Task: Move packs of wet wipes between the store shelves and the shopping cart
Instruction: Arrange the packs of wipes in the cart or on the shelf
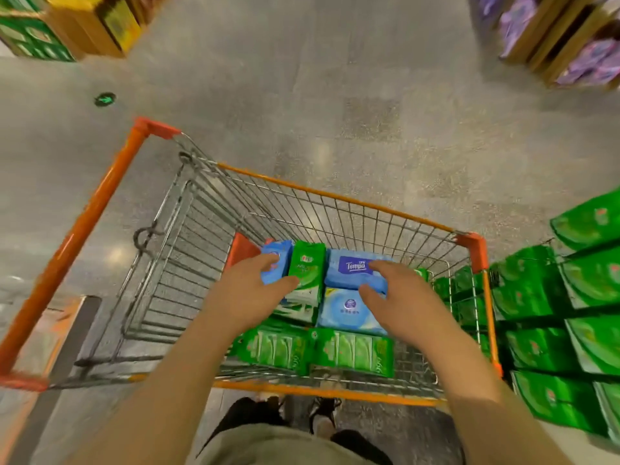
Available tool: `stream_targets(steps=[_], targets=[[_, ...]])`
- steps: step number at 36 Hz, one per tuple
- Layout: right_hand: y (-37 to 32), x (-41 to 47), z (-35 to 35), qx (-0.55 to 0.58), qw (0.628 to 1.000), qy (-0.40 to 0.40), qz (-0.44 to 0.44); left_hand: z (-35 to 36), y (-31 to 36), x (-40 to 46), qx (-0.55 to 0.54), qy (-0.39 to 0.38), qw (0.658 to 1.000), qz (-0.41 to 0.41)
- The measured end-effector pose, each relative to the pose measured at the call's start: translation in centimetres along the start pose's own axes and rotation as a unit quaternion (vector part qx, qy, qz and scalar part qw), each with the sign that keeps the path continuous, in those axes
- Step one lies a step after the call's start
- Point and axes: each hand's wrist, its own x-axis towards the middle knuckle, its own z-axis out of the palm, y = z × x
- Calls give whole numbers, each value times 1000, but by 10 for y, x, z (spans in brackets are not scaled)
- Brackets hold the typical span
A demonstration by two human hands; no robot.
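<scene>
Both hands reach into a wire shopping cart (352, 203) of wet-wipe packs.

The left hand (250, 290) pinches a small blue pack (276, 260) beside an upright green pack (307, 266); the right hand (399, 293) curls over the blue Tempo pack (352, 268), gripping it. A round-logo blue pack (349, 310) and flat green multipacks (315, 352) lie nearer. Green shelf packs (550, 313) crowd the cart's right.

Packs in our cart

Our cart (352, 199) stands before us — wipe packs (349, 310) lie inside, shelf stacks (550, 317) just to its right.
</scene>
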Motion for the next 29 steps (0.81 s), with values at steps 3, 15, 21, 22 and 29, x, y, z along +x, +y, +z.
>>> stream_targets(steps=[3, 15, 21, 22, 29], targets=[[11, 14, 3, -10, 1000, -17, 4, 12, -7, 14, -2, -19, 1000, -21], [38, 70, 59, 60, 993, -86, 47, 74, -31, 74, -94, -83, 985, -121], [34, 123, 108, 203, 963, -93, 153, 103, -54, 111, -188, -66, 961, -192], [34, 132, 118, 223, 955, -92, 171, 105, -55, 115, -198, -59, 958, -198], [30, 182, 170, 277, 930, -91, 222, 128, -59, 154, -254, -47, 947, -191]])
